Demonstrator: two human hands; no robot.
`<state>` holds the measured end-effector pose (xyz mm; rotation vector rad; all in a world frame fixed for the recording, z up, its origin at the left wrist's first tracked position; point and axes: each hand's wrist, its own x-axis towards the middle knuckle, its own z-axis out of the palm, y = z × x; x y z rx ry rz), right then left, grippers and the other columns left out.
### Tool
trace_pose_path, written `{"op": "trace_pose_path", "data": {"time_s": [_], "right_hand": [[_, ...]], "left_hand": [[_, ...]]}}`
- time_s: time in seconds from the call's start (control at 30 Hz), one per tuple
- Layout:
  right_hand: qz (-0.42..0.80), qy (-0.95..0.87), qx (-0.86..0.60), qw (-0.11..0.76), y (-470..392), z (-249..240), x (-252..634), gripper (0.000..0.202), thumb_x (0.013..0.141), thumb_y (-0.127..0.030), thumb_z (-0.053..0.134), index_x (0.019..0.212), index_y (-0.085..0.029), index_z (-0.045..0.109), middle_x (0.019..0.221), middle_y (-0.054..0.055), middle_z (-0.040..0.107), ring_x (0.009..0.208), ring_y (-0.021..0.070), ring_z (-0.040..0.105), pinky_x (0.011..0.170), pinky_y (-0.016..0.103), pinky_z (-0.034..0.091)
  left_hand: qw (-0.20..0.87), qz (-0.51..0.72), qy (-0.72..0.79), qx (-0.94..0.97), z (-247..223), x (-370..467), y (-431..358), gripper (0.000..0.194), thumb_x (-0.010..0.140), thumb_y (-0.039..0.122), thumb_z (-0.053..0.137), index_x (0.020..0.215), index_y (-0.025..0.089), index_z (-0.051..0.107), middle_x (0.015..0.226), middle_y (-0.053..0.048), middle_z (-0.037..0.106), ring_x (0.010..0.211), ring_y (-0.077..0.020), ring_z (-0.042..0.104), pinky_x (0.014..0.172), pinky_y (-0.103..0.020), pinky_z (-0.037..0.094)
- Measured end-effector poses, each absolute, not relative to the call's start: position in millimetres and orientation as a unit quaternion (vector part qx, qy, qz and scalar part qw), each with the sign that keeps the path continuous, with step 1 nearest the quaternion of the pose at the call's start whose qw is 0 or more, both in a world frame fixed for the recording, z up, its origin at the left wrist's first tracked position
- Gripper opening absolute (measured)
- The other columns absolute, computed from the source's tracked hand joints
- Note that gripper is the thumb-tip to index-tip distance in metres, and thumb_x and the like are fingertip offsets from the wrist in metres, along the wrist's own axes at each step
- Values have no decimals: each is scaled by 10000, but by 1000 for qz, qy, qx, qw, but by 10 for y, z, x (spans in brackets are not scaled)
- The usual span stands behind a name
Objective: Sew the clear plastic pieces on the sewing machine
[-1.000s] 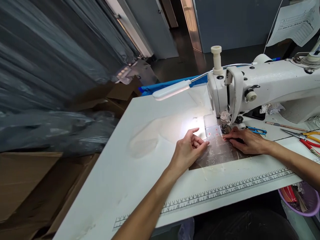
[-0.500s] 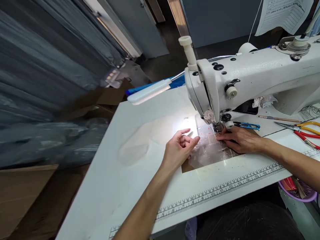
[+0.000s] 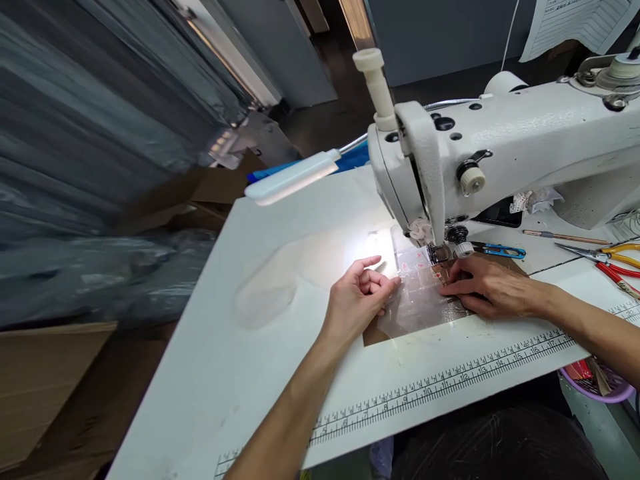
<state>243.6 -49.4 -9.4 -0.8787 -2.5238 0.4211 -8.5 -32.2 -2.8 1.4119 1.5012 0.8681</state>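
a white worktable [image 3: 260, 373] bears a printed ruler scale [image 3: 427, 398] along its near edge. on the table's right part lie blue thread snips [image 3: 503, 251], a slim brown stick [image 3: 565, 237], yellow-handled scissors [image 3: 620, 249] and a red-handled tool [image 3: 613, 275]. a white strip lamp [image 3: 293, 177] hangs above the table's far left corner. below the table's near right edge sits a purple basket [image 3: 607, 399]; left of the table are cardboard [image 3: 45, 387], clear plastic wrapping [image 3: 125, 273] and a grey curtain [image 3: 100, 120]. beyond the table, a printed paper [image 3: 575, 30] hangs.

Two hands [image 3: 357, 293], one sewing machine [image 3: 505, 143], perhaps two boxes [image 3: 45, 383]
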Motion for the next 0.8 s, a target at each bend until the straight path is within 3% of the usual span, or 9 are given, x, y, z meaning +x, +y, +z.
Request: {"op": "trace_pose_path", "data": {"time_s": [0.17,0.23,0.33,0.43,0.57,0.67,0.8], "right_hand": [[124,-918,-310,213,-498,-105,2431,332,907,-150,475,1081,-244,741,1006,84,634,912,200,566,822,350,522],[127,-917,-315,208,-494,-108,2430,328,909,-158,481,1095,-246,737,1014,80,637,916,195,571,820,346,525],[127,-917,-317,206,-495,-102,2427,323,905,-160,498,1114,-239,731,1023,83,636,934,194,576,823,346,528],[123,-914,-322,215,-503,-100,2419,330,900,-152,504,1129,-237,726,1030,85,629,945,192,578,821,345,531],[107,-910,-328,228,-517,-131,2400,311,905,-160,496,1100,-218,731,1018,94,623,932,198,580,802,353,544],[92,-909,-334,230,-521,-169,2376,320,935,-175,455,1132,-183,706,1031,116,619,920,206,582,783,365,557],[86,-900,-360,230,-522,-210,2343,334,978,-199,401,1195,-168,654,1029,124,612,911,203,592,783,372,572]], "left_hand": [[408,344,592,604,-67,-143,-314,572,711,431,738,1166,130,569,638,40,601,464,-91,496,389,-206,430],[304,367,575,665,-74,-163,-312,448,781,426,696,1118,144,608,704,15,631,466,-80,488,415,-211,430],[59,358,473,803,-66,-141,-294,237,872,375,636,991,173,674,873,-37,679,537,-86,526,451,-217,414],[-70,279,302,909,-60,-50,-235,194,949,298,540,899,173,680,942,-64,704,680,-143,595,554,-270,472],[-105,197,210,952,-83,68,-111,289,995,277,428,965,133,676,1048,-113,715,779,-194,604,666,-336,485],[-113,141,230,956,-98,90,-25,375,1010,321,362,1090,118,667,1147,-138,695,834,-228,595,688,-367,456],[-81,97,267,955,-84,66,37,453,1018,361,302,1176,103,640,1093,-140,706,885,-259,587,735,-409,421]]}}
